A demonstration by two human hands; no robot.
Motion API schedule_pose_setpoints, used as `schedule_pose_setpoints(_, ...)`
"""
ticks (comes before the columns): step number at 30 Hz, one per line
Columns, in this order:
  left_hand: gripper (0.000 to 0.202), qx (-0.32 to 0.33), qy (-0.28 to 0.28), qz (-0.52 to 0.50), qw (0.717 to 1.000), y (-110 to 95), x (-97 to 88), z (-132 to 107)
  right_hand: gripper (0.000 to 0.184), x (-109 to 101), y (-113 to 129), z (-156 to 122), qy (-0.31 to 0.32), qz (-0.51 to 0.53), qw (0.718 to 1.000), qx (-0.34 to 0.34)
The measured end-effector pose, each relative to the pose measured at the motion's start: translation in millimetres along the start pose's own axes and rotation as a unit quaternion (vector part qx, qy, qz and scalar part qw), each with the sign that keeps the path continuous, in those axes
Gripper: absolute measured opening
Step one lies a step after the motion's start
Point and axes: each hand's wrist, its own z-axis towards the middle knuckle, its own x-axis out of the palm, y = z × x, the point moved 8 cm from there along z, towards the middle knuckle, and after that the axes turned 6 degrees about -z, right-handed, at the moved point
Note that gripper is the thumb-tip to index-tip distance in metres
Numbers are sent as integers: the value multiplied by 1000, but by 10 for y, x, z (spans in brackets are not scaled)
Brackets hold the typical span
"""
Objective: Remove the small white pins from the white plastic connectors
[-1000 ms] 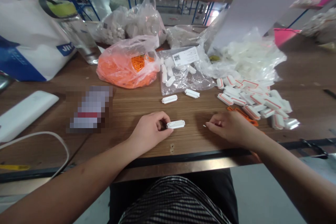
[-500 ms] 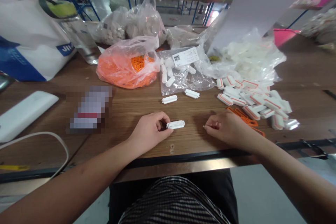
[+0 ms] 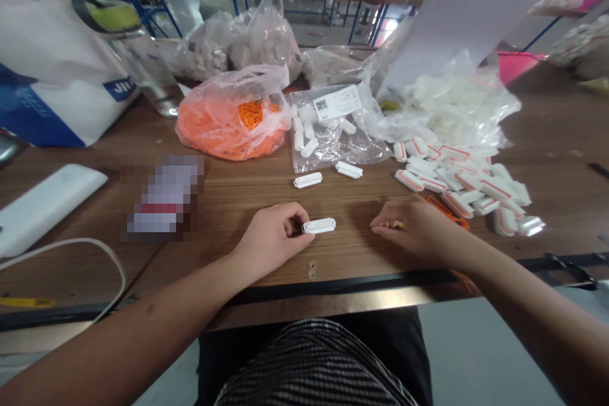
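Note:
My left hand (image 3: pixel 273 235) pinches one end of a white connector housing (image 3: pixel 320 226) between thumb and fingers. The housing lies flat on the wooden table, its rows of small holes facing up. To its right, my right hand (image 3: pixel 404 228) rests low over the table with its fingers pinched together. A small yellowish bit shows at those fingers, too small to name. Two similar white housings, a left one (image 3: pixel 307 179) and a right one (image 3: pixel 349 170), lie beyond my hands. Orange frame pieces (image 3: pixel 447 212) are partly hidden behind my right hand.
A pile of white housings with orange edging (image 3: pixel 457 179) lies at right. Behind are an orange-filled bag (image 3: pixel 223 120), a clear labelled bag (image 3: pixel 340 133) and a bottle (image 3: pixel 147 70). At left are a white power bank-like block (image 3: pixel 47 209) and a cable (image 3: pixel 114 260).
My right hand has shifted slightly over the orange pieces, hiding more of them. A blurred orange shape now shows at the table's front edge beneath my right wrist. My left hand stays still.

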Motion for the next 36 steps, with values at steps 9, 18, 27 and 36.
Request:
schedule_pose_setpoints(9,11,0,-3,7,1000,15,20,3,18,59,338,195,15,211,977,31)
schedule_pose_setpoints(18,11,10,-3,5,1000,-4,14,-4,14,156,624,473,4,160,986,-36)
schedule_pose_setpoints(27,11,12,-6,4,1000,-23,22,2,11,138,684,428,-24,123,990,-69)
schedule_pose_setpoints(36,11,11,-7,3,1000,-17,17,-4,12,149,691,422,-40,106,989,-99)
